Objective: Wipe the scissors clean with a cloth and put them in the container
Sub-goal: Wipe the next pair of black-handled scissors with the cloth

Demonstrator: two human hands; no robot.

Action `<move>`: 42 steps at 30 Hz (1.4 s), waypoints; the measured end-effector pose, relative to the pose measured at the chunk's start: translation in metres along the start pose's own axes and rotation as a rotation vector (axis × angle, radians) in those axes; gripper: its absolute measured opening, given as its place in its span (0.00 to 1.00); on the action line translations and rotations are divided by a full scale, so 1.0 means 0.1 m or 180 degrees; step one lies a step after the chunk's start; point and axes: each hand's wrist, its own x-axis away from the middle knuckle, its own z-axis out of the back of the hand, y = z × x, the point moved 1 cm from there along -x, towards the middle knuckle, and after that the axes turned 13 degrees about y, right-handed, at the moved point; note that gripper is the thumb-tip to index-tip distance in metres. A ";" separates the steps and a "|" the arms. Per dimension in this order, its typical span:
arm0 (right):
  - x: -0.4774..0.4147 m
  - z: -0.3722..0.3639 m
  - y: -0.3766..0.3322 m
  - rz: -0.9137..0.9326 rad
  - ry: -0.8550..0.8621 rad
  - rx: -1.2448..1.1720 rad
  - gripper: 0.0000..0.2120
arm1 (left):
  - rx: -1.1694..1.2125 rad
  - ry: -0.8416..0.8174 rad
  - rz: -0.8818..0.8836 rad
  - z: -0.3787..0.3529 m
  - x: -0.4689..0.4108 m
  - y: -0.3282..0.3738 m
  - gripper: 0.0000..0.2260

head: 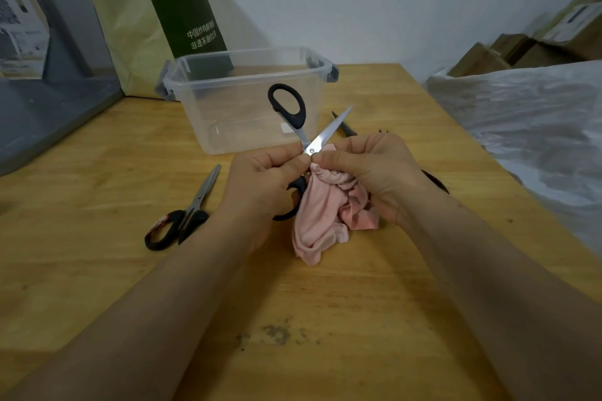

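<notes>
The wooden table (97,270) carries a dark smudge (277,334) nearest you. Above it, your left hand (260,179) pinches the spread scissors (327,133) at the pivot — one black loop half hidden. Your right hand (371,169) clutches the crumpled pink cloth (325,212) over a concealed blade, just before the clear plastic container (208,114).

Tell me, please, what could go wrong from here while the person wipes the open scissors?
1. The held scissors are spread open, and the left hand and right hand both pinch close to the pivot. If the blades close, a finger could be nipped.
2. The second blade seems hidden in the pink cloth, so the right hand may press on its edge through the fabric.
</notes>
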 end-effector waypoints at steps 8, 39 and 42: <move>0.00 0.04 -0.04 -0.0031 -0.0173 0.0045 0.03 | 0.0197 0.0391 0.0156 0.03 -0.01 0.05 0.04; -0.01 0.04 0.02 0.0113 -0.0086 0.0225 0.06 | 0.0324 0.0481 0.0370 0.02 -0.02 0.01 0.06; 0.01 0.05 0.02 0.0098 -0.0095 0.0226 0.07 | 0.0295 0.0533 0.0224 0.06 -0.06 0.01 0.06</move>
